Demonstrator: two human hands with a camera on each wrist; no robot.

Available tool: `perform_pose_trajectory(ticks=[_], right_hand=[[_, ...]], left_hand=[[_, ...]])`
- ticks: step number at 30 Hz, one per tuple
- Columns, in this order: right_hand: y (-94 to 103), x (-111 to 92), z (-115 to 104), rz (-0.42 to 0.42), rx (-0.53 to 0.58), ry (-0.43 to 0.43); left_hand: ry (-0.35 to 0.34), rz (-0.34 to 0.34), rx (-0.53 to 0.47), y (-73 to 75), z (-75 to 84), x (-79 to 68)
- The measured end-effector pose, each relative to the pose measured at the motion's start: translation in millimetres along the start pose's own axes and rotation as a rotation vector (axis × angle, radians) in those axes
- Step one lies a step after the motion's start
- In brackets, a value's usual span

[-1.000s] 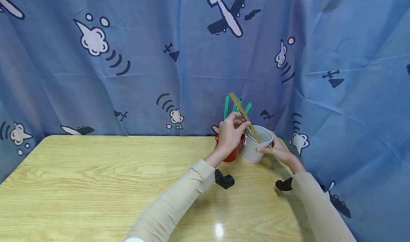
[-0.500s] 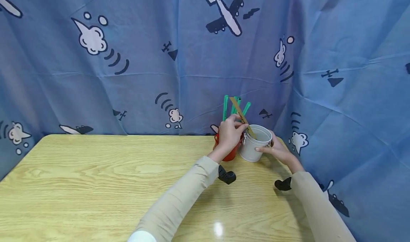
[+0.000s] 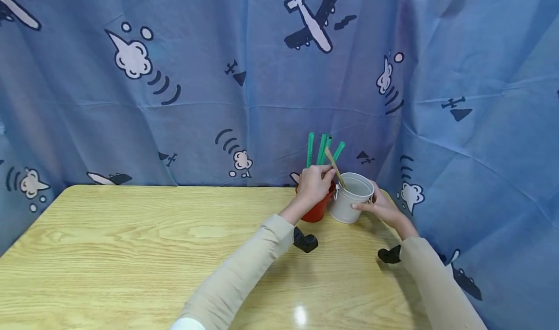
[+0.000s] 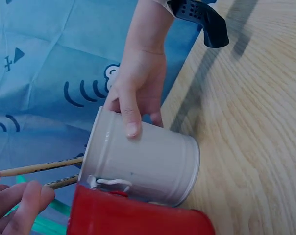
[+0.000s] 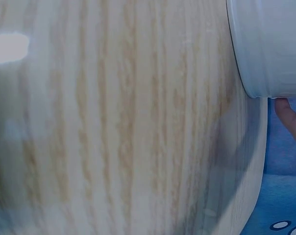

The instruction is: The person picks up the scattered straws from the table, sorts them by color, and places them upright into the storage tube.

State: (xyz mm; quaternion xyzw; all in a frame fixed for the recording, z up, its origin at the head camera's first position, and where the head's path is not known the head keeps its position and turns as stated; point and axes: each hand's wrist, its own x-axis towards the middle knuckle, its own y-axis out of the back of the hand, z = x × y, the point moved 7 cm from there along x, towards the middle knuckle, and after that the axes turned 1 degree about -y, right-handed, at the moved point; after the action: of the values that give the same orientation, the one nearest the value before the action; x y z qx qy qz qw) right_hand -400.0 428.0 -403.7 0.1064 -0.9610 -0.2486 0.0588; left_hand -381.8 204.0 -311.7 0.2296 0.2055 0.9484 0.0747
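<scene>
My left hand (image 3: 312,184) pinches a thin wooden ruler (image 3: 334,165) between thumb and fingers, its lower end inside the mouth of a small white bucket (image 3: 345,206). In the left wrist view, two slender wooden strips with black markings reach from the left fingers (image 4: 28,205) into the white bucket (image 4: 143,156). My right hand (image 3: 384,208) holds the bucket from the right, thumb on its front wall and the other fingers mostly hidden behind. Against the bucket's left side stands a red bucket (image 3: 315,211), partly covered by the left hand. Several green sticks (image 3: 310,150) rise from behind that hand.
The wooden table (image 3: 153,242) runs back to a blue patterned curtain (image 3: 196,77), which also closes off the right side. Both buckets stand near the table's back right corner. Black wrist mounts (image 3: 304,241) hang below the sleeves.
The wooden ruler has gone lower into the white bucket and turned from its broad face to nearly edge-on. The left hand has dipped slightly with it; the right hand keeps its hold.
</scene>
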Motion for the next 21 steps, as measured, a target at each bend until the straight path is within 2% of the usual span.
perform_pose_trajectory(ticks=[4,10,16,18,21], right_hand=[[-1.3,0,2,-0.009,-0.001,-0.003],[1.3,2,5,-0.016,-0.022,0.004],[0.7,6,15,-0.026,-0.004,-0.017],[2.3,5,17,-0.019,0.001,-0.017],[8.8,2,17,0.007,-0.012,0.003]], left_hand=[[0.009,-0.035,0.004,6.7,-2.3,-8.4],[-0.02,-0.089,0.078,21.4,-9.0,-25.5],[-0.032,-0.144,0.185,43.4,-29.9,-50.7],[-0.045,-0.188,0.251,50.3,-39.7,-60.0],[-0.058,-0.314,0.325,59.9,-57.4,-74.8]])
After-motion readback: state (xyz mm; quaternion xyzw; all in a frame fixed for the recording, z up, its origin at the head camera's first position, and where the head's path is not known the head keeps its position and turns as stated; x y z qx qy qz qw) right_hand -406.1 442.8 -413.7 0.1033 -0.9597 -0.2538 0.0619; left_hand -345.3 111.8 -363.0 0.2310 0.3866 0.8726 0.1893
